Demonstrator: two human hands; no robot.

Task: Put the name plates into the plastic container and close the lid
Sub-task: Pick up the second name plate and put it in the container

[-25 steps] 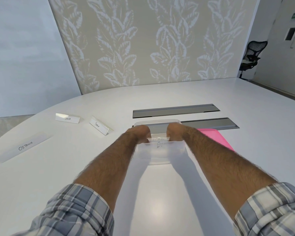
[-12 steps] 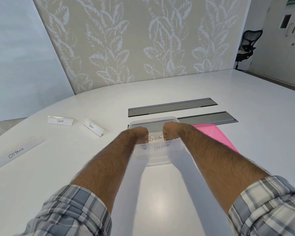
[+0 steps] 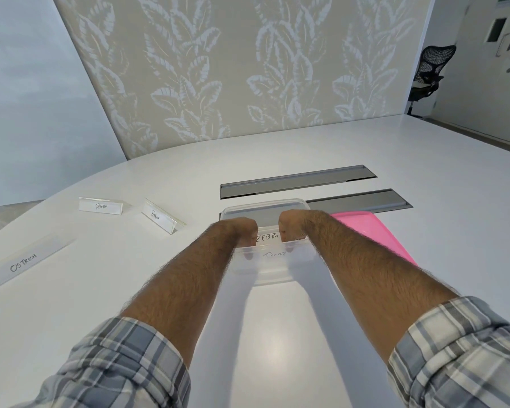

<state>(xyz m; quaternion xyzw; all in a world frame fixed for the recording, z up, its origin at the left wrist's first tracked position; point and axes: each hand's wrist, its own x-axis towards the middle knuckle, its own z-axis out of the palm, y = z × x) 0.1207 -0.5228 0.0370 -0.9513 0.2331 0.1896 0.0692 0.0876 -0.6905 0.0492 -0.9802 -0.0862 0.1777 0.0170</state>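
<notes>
Two hands reach into the clear plastic container (image 3: pixel 273 260), the left hand (image 3: pixel 242 231) and the right hand (image 3: pixel 290 228) each curled in a closed grip on an end of the Zebra name plate (image 3: pixel 267 237), which they hold upright inside the container just above its near rim. Below it, seen through the clear wall, lies a second plate with writing too blurred to read for certain (image 3: pixel 274 255). The container sits on the white tabletop (image 3: pixel 277 334), its far end overlapping the nearer of two grey cable hatches (image 3: pixel 362 201). A pink lid (image 3: pixel 374 234) lies flat just right of the container, partly under the right forearm. Three name plates remain out on the tabletop to the left: Penguin (image 3: pixel 159 217) nearest the container, Panda (image 3: pixel 100 205) further left, and Ostrich (image 3: pixel 24 262) lying well apart at the near left edge. Plaid sleeves (image 3: pixel 115 369) are rolled back.
</notes>
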